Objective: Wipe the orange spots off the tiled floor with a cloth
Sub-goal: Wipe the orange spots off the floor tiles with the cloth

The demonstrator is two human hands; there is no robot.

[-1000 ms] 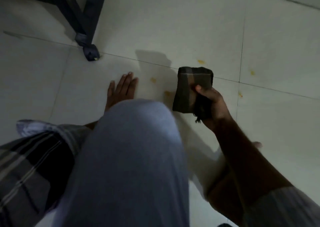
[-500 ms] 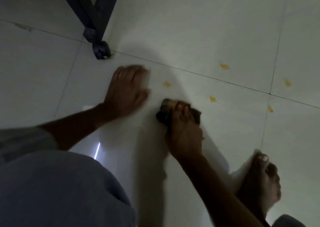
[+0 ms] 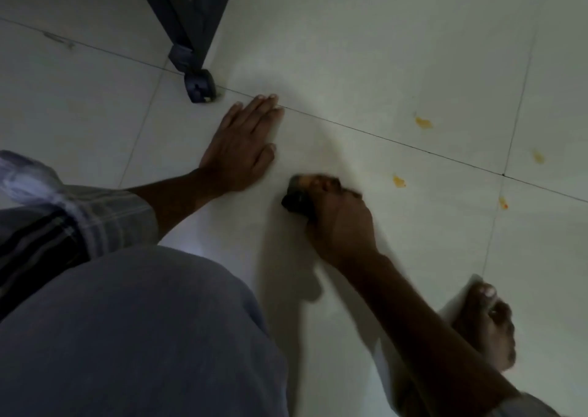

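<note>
My left hand (image 3: pixel 241 149) lies flat with fingers straight on the tiled floor (image 3: pixel 350 50), bracing me just right of the dark stand leg (image 3: pixel 197 76). My right hand (image 3: pixel 337 219) grips the bunched cloth (image 3: pixel 296 198) and presses it down mid-wipe. Four orange spots (image 3: pixel 399 181) remain rightward, so I judge the next stroke goes there. No writing is readable.
</note>
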